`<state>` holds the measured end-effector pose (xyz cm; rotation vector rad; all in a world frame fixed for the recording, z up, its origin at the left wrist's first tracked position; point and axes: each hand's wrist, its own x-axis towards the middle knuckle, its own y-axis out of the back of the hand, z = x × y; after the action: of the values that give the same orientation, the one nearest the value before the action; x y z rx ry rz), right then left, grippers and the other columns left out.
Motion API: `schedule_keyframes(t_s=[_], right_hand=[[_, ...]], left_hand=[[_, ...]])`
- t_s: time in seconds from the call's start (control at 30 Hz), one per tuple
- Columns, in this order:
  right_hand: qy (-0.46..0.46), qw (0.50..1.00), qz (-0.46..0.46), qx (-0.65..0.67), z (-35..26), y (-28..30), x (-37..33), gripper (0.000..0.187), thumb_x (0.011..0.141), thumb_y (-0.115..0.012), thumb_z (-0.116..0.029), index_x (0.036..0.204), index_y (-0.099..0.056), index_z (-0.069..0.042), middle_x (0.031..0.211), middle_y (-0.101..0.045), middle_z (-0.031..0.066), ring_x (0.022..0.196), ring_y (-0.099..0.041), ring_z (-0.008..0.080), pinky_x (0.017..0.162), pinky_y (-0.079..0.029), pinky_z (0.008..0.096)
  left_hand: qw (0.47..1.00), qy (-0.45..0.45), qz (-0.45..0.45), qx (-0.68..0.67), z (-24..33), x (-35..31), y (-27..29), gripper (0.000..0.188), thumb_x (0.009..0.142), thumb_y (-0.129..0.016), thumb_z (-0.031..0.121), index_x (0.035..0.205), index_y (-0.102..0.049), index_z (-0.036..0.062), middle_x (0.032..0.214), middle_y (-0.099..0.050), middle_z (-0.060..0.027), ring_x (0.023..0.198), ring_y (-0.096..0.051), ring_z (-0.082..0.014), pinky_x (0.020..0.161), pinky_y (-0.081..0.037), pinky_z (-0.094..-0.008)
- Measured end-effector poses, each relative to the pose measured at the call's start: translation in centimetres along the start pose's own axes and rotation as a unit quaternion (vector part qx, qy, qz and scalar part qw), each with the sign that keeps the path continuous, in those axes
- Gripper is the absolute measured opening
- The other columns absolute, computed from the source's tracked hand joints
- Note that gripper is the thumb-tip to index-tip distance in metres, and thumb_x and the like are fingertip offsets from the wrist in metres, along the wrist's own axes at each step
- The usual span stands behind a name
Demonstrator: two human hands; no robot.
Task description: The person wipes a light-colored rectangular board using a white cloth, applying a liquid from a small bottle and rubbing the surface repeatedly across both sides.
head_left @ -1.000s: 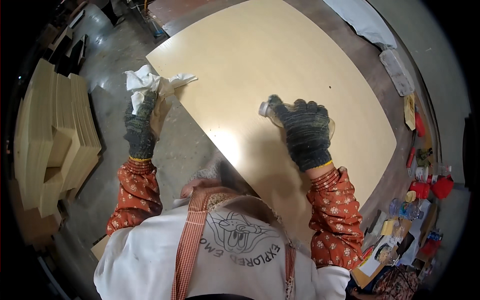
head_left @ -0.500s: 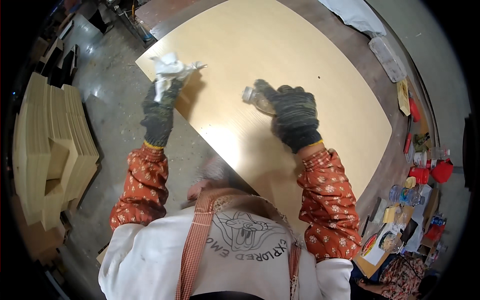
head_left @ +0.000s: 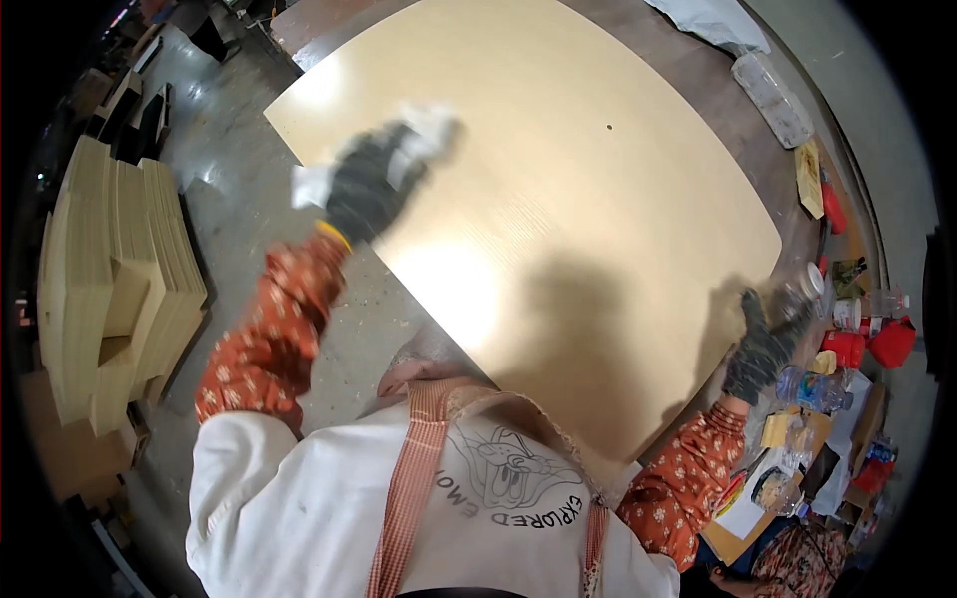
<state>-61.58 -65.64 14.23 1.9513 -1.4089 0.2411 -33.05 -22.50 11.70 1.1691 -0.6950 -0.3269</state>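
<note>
A pale wood-grain panel point(head_left: 478, 90) with a curved far edge lies before me. Over its left part is my left hand point(head_left: 371, 184), in a dark knit glove, closed around a white cloth point(head_left: 429, 130). Motion blurs both, and some cloth hangs out by the wrist. At the panel's right edge, my right hand point(head_left: 763, 349), gloved alike, has its thumb spread away from the fingers. A clear plastic bottle point(head_left: 795, 296) with a white cap stands against those fingers, the thumb apart from it. The fingers partly hide its lower body.
Right of the panel are a lidded clear box point(head_left: 773, 100), red containers point(head_left: 890, 342), another plastic bottle point(head_left: 812, 389) and cardboard pieces. Stacked pale boards point(head_left: 120, 289) stand on the floor at left. A small dark spot point(head_left: 609, 128) marks the panel.
My right hand has carried the bottle from above the panel to its right edge, and the thumb has spread off it. My left hand has swept the cloth rightward over the panel.
</note>
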Motion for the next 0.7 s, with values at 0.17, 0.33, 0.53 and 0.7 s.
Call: schedule_keyframes(t_s=[0.17, 0.33, 0.53, 0.7], right_hand=[[-0.047, 0.960, 0.127, -0.246, 10.1, 5.1, 2.6, 0.082, 0.071, -0.083, -0.020, 0.138, -0.041, -0.002, 0.131, -0.053, 0.0135, 0.118, -0.053, 0.0262, 0.098, -0.047, 0.0381], [-0.121, 0.928, 0.145, -0.320, 15.0, 6.9, 5.0, 0.076, 0.074, -0.080, -0.019, 0.138, -0.043, -0.003, 0.131, -0.053, 0.0142, 0.120, -0.052, 0.0263, 0.100, -0.045, 0.0387], [-0.131, 0.929, 0.123, -0.324, 16.4, 5.5, 7.7, 0.069, 0.077, -0.077, -0.019, 0.137, -0.045, -0.004, 0.132, -0.052, 0.0151, 0.122, -0.050, 0.0263, 0.102, -0.042, 0.0394], [-0.137, 0.923, 0.110, -0.342, 17.4, 4.4, 8.9, 0.064, 0.080, -0.074, -0.018, 0.136, -0.046, -0.004, 0.133, -0.052, 0.0159, 0.124, -0.049, 0.0264, 0.104, -0.040, 0.0399]], left_hand=[[0.967, 0.083, 0.075, 0.229, -2.9, 0.9, -1.9, 0.047, 0.094, -0.044, 0.048, 0.130, -0.054, 0.0186, 0.140, -0.048, -0.0182, 0.124, -0.046, -0.0428, 0.106, -0.035, -0.0496], [0.978, -0.166, -0.110, 0.057, 16.3, -3.8, -3.4, 0.065, 0.090, -0.049, 0.057, 0.138, -0.047, 0.0123, 0.142, -0.044, -0.0191, 0.135, -0.037, -0.0360, 0.110, -0.029, -0.0519], [0.989, 0.071, -0.001, 0.132, 1.7, -0.8, 0.9, 0.044, 0.095, -0.049, 0.035, 0.130, -0.052, 0.0092, 0.138, -0.047, -0.0179, 0.121, -0.045, -0.0409, 0.100, -0.037, -0.0512], [0.977, 0.093, 0.070, 0.179, 5.1, -2.4, -2.7, 0.054, 0.095, -0.048, 0.043, 0.135, -0.046, 0.0065, 0.139, -0.048, -0.0185, 0.126, -0.045, -0.0409, 0.111, -0.029, -0.0495]])
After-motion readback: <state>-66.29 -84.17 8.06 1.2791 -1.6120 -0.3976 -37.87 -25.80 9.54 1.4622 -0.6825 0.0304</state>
